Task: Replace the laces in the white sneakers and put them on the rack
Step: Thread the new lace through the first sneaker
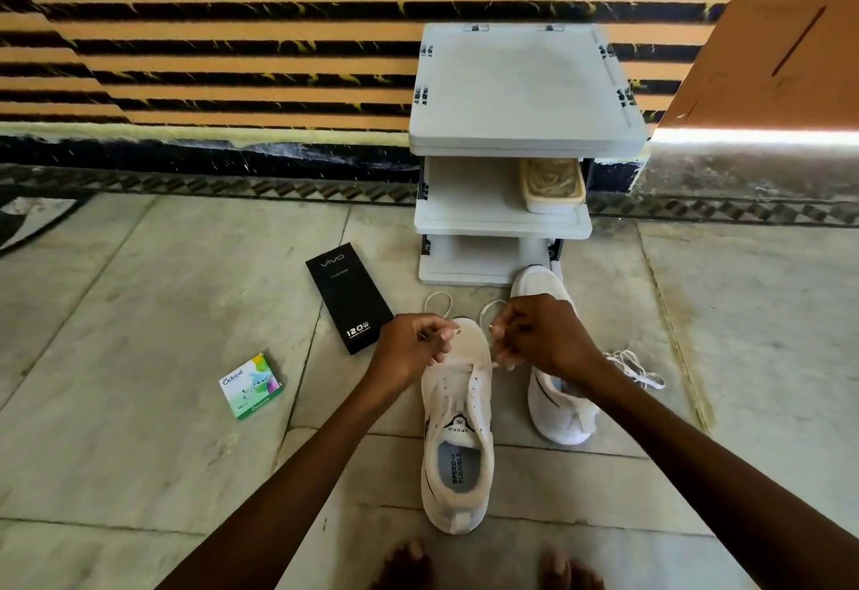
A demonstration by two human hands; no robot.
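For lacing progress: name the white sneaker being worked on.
The white fabric sneaker nearer the black carton: left hand and right hand pinch its white lace.

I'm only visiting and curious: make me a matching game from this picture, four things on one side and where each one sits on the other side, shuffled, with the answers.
Things:
1. black box
2. green packet
3. beige tub
4. loose lace

Places:
A. on the middle shelf of the rack
B. on the floor, farthest left
C. on the floor, just right of the right-hand sneaker
D. on the floor, just left of the rack's foot

Pairs: 1-D, 2-B, 3-A, 4-C.
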